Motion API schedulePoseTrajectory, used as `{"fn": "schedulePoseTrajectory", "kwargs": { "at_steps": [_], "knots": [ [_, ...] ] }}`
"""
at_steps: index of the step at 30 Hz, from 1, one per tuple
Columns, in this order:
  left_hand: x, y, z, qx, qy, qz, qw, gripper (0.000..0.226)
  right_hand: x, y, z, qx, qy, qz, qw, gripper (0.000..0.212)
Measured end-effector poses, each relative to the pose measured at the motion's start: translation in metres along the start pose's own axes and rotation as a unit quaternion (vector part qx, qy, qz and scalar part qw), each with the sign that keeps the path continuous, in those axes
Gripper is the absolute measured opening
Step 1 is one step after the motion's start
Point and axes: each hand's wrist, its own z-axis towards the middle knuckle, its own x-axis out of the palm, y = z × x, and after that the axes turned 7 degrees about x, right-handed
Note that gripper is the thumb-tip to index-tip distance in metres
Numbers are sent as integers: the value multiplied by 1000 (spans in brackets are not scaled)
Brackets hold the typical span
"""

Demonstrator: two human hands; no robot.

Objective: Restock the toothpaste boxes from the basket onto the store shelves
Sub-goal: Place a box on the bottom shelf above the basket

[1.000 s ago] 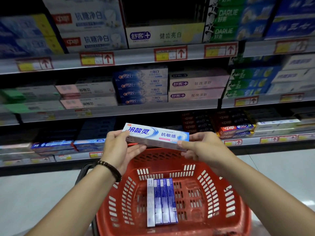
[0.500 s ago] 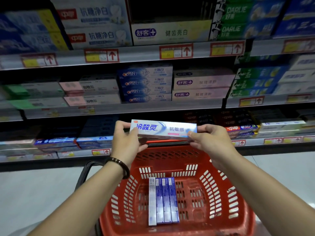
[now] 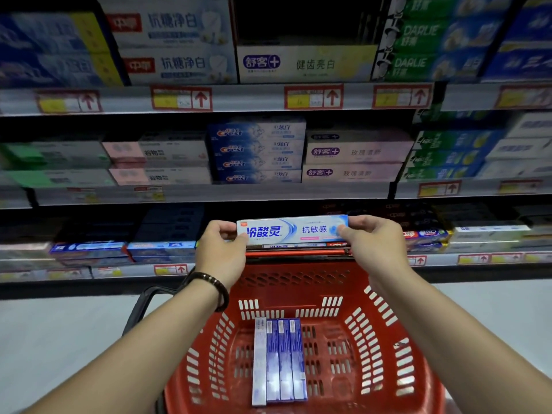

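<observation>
**Desk:** Where is the toothpaste box [image 3: 292,230] right now?

**Operator:** I'm holding it level above the far rim of the basket [image 3: 292,282], printed face toward me. My left hand [image 3: 221,249] pinches its left end, with the thumb at the lower front edge and the fingers curled over the top. My right hand [image 3: 373,246] is clamped on the right end the same way.

**Desk:** Is it on the shelf?

**Operator:** It's at the front of the lowest shelf [image 3: 143,268], just beyond the basket. I can't tell whether it rests on anything there.

**Desk:** And inside the basket?

**Operator:** There are four more boxes [image 3: 280,360] standing on edge on the floor, left of the middle. They touch side by side, one pale and three blue.

**Desk:** Anything else?

**Operator:** A dark beaded bracelet [image 3: 215,286] sits on my left wrist, over the basket's left rim. A black handle [image 3: 143,306] sticks out past that rim. Above the basket, the shelf edges carry price tags [image 3: 181,98] with red arrows.
</observation>
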Motion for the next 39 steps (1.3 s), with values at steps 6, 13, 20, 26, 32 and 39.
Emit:
{"fn": "schedulePoseTrajectory", "kwargs": {
  "at_steps": [6, 13, 20, 26, 32, 39],
  "knots": [
    [9, -1, 10, -4, 10, -28, 1000, 28, 8, -9, 15, -1, -25, -26, 999, 9],
    [23, -8, 32, 16, 23, 38, 999, 21, 16, -9, 41, 30, -65, -35, 997, 16],
    [44, 5, 55, -29, 67, 34, 997, 19, 14, -17, 84, 55, -72, -60, 994, 13],
    [62, 14, 87, -82, 70, 9, 994, 8, 23, -21, 121, 74, -69, -75, 992, 10],
    [83, 38, 120, -86, 75, 41, 993, 24, 37, -27, 150, 83, -56, -110, 989, 9],
    [97, 65, 142, -100, 127, 85, 983, 13, 49, -41, 183, 102, -57, -143, 983, 12]
  ]
}}
